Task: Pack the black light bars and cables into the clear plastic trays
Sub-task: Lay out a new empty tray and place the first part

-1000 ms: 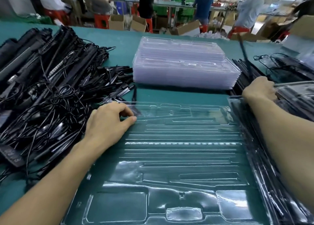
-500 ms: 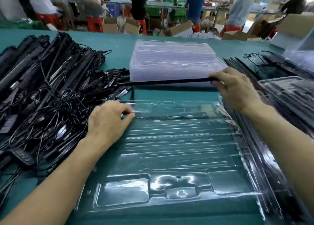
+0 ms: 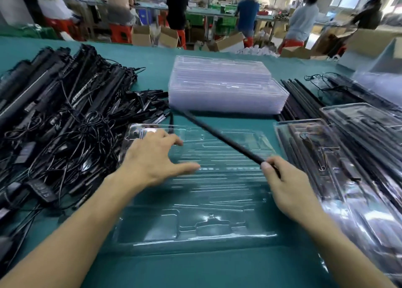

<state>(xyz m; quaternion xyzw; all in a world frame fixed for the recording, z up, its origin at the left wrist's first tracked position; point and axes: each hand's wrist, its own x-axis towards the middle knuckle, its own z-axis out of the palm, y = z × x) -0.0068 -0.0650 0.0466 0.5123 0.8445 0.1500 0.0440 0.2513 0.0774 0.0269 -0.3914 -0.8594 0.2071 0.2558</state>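
The one black light bar [image 3: 219, 138] has swung from level before the one stack of clear trays [image 3: 226, 91] to a slant across the single empty tray [image 3: 217, 200] at frame centre. The right hand [image 3: 289, 185] pinches its near end. The left hand [image 3: 152, 157] is spread wide open over the tray's upper left.

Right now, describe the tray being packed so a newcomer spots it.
On the green table, find the stack of clear trays. Nearer lies a single tray under the left hand. Unlike the filled trays on the right, its slots look empty.
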